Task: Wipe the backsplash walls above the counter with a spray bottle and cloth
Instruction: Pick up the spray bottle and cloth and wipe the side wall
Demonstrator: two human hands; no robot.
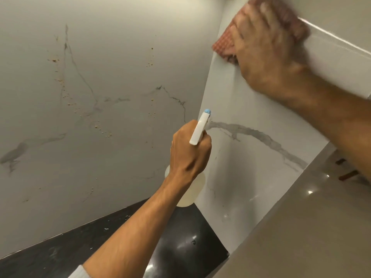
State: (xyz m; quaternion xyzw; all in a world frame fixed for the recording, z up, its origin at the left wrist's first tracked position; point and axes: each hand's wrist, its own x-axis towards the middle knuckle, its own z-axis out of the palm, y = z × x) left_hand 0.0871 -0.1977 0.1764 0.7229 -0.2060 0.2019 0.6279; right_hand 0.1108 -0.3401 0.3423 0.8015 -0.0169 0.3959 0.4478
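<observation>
Up top the right hand [267, 49] spreads flat, pressing the checked cloth [222, 45] to the backsplash wall [241, 109]; below it, left hand [190, 155] grips the spray bottle [197, 131]

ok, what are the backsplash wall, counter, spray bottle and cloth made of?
Backsplash wall: marble-look slab, stone or porcelain, cannot tell; white, grey veins, low sheen.
Counter: black polished stone, apparently; sharp light reflections.
Spray bottle: plastic; opaque white head, translucent body.
Cloth: woven fabric, red-and-white check; blurred.
</observation>
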